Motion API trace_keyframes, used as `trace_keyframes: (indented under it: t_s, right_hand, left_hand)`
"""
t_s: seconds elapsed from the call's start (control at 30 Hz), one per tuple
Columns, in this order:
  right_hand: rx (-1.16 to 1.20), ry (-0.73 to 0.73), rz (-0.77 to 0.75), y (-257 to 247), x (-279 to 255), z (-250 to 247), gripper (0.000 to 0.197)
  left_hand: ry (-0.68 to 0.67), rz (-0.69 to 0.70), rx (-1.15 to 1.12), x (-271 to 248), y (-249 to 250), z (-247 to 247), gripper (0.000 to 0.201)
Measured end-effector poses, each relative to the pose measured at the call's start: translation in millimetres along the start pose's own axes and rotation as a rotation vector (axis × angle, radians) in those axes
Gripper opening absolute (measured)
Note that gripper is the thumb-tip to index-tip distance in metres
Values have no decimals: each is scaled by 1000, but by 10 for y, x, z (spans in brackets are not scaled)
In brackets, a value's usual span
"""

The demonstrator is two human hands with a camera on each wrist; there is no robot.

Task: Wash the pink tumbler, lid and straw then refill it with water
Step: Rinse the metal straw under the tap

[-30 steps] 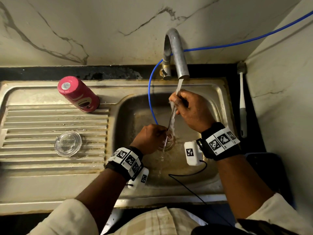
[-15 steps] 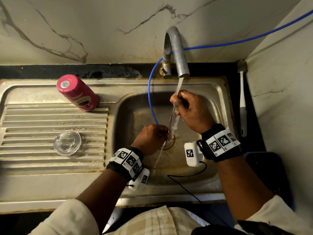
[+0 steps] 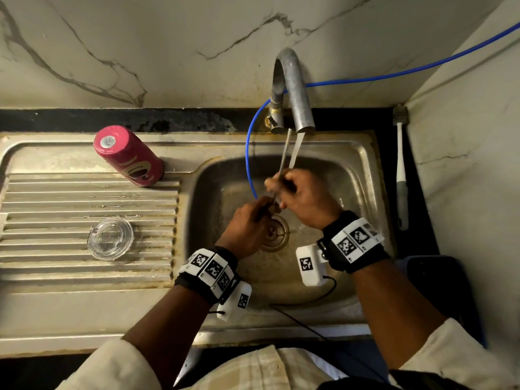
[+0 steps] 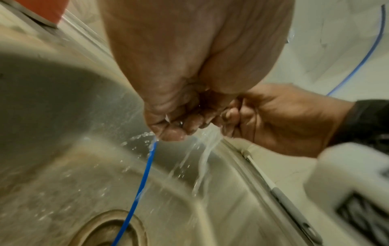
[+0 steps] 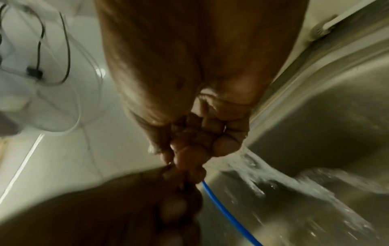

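Currently we rinse the straw (image 3: 284, 153) under the tap (image 3: 298, 91) | both hands' fingers pinch it: right hand (image 3: 304, 192), left hand (image 3: 247, 223) | tumbler (image 3: 129, 156), lid (image 3: 110, 238) far left, draining | next, probably refill.

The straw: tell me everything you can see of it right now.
The straw is a thin, straight, greyish tube, held steeply tilted over the sink, its top end beside the tap spout. The right hand grips its middle; the left hand holds its lower end. Running water falls alongside it.
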State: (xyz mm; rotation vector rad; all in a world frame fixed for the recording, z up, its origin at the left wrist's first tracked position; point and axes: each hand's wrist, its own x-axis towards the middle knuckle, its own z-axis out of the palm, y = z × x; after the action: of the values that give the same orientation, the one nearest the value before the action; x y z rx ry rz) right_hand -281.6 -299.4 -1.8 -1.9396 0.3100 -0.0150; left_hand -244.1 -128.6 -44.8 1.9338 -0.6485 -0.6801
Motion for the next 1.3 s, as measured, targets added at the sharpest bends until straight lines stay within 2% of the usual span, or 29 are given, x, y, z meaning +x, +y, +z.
trace_keyframes:
  t_s: [0.07,0.13,0.3,0.33,0.37,0.5,0.57,0.63,0.73,0.77,0.8,0.9,0.93,0.97,1.07,1.17,1.3]
  right_hand:
    - [24,-78,36,54,-13,72,16]
    - [82,-52,70,60,37,22,18]
    - [288,339,166,22,261,-354,21]
    - [309,366,172,4,273,-347,22]
    - [297,345,170,-11,265,-301,23]
    - [240,48,215,-74,112,33,19]
    - [242,38,233,-88,135,2,19]
    - [310,184,251,-65,258,-145,15]
    - [457,428,289,-72,381,-264,25]
    - [457,426,295,-85,367,-227,24]
    - [425,362,300,-81,324,-159,21]
    - [348,40,313,-104,143,16,22]
    - [356,26,311,-115,136,-5,21]
    - [373,84,308,-116,166,-71,19]
    - [509,378,320,-77,303,-355,22]
    - [552,440,307,-11,330,-452,26]
    - [577,474,324,74,274,-501,26]
  left_hand:
    - [33,42,0,4,34,-56,25]
    - [46,56,42,0,76,-112,26]
    - [15,68,136,-1,133,-203,20]
    - [8,64,149,16,136,-218,21]
    - [8,58,153,39,144,-237,21]
    - [21,55,174,129,182,-341,18]
    - [10,74,174,153,193,-385,19]
    - [-12,77,154,161,231,-399,26]
    - [-12,67,142,198,301,-384,29]
    - [-9,61,151,215,313,-382,28]
    - [0,55,154,224,315,-390,28]
    - [1,69,154,245,297,-431,26]
    - [-4,77,166,244,285,-431,24]
    - [-2,87,171,240,292,-428,23]
    - [71,105,89,252,356,-406,21]
    - [133,95,-73,299,448,-380,15]
    - [-67,-4,-368,374,604,-345,31]
